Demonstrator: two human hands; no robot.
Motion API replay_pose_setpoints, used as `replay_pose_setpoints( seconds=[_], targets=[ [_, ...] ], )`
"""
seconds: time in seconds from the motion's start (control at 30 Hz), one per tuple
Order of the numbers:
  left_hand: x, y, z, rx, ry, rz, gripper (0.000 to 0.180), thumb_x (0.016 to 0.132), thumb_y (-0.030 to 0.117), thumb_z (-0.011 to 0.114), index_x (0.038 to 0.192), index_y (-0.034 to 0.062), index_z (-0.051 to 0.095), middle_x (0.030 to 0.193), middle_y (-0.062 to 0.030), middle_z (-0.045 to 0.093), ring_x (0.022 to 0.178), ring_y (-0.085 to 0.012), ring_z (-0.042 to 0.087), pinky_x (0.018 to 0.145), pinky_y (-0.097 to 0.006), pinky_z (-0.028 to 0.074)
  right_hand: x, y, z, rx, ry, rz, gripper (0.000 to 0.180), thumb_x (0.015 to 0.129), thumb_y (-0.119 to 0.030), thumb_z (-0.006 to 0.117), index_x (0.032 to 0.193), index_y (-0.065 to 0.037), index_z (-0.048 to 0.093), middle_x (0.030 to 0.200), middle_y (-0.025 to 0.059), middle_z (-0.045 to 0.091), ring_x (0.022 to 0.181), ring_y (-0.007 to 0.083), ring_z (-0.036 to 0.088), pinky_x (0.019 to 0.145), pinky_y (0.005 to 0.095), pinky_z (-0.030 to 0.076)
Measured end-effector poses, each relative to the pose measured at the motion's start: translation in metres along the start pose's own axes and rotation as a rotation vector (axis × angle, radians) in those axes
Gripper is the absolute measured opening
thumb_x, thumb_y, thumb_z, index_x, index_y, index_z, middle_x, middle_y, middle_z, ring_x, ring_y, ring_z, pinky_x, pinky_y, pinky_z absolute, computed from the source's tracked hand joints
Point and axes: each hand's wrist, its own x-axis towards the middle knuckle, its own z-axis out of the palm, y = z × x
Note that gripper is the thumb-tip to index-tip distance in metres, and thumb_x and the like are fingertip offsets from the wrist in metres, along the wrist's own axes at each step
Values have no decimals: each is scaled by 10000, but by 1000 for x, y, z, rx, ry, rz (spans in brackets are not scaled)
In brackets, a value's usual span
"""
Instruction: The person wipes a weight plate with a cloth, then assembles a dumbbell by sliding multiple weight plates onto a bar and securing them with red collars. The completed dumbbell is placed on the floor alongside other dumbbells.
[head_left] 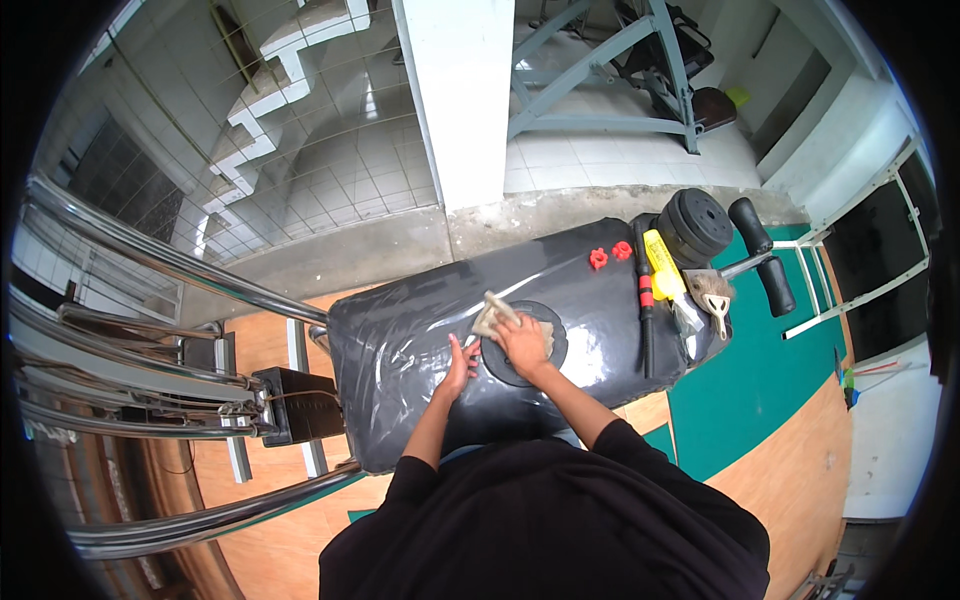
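A crumpled beige cloth (pixel 497 316) lies on a flat black round weight plate (pixel 524 347) atop the bench.

The person wears a loose black top (pixel 545 520).

Bright daylight, sharp focus. Glare streaks on the glossy black worktop (pixel 420 340) beside both hands. Fisheye bends edges; dark vignette rims the frame.

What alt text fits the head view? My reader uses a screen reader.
A person's right hand presses a beige cloth onto a round black weight plate lying on a black padded bench, left hand flat beside it. Brushes and red caps lie at the bench's right end.
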Motion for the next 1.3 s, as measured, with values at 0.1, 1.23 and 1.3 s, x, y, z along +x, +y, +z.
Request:
replay_pose_setpoints(
  seconds=[0.1, 1.23, 1.3],
  targets=[
    [4, -5, -6, -4, -16, 10, 1105, 740, 851, -13, 1377, 51, 406, 1050, -11, 441, 816, -152, 365, 735, -265, 330, -28, -10, -8, 15, 4, -182, 273, 840, -324, 576, 1086, -219, 630, 1256, -48, 550, 1136, 254, 475, 924, 403, 360],
    [-2, -2, 3, 110, 82, 36, 1012, 809, 784, -4, 1387, 61, 405, 1121, -39, 460, 876, -165, 372, 774, -273, 360, 10, 0, -5, -232, -214, -36, 438, 884, -283, 507, 1321, -263, 480, 1436, 35, 384, 1256, 366, 404, 963, 471, 378],
    [5, -13, -2, 90, 88, 19, 1014, 808, 784, -9, 1385, 61, 406, 1121, -39, 460, 864, -163, 369, 762, -274, 358, -11, -9, -4, -251, -213, -108, 440, 874, -255, 501, 1314, -269, 486, 1433, 28, 388, 1257, 345, 406, 960, 459, 378]
  ],
)
